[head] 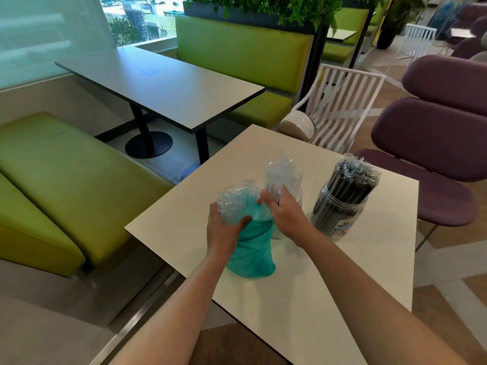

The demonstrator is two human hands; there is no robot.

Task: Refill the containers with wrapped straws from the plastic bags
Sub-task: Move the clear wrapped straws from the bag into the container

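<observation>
A teal plastic bag (251,254) stands on the white table (329,272), with clear-wrapped straws (234,204) sticking out of its top. My left hand (224,230) grips the bag and the straws near its mouth. My right hand (283,214) holds a second bundle of clear-wrapped straws (280,175), raised just right of the bag. Behind that hand stands a clear container (299,204), mostly hidden. To the right, a clear jar (340,206) is packed with wrapped black straws.
A white slatted chair (340,106) sits at the table's far corner and purple chairs (432,159) to the right. A green bench (60,185) and a grey table (158,83) lie to the left. The near half of the white table is bare.
</observation>
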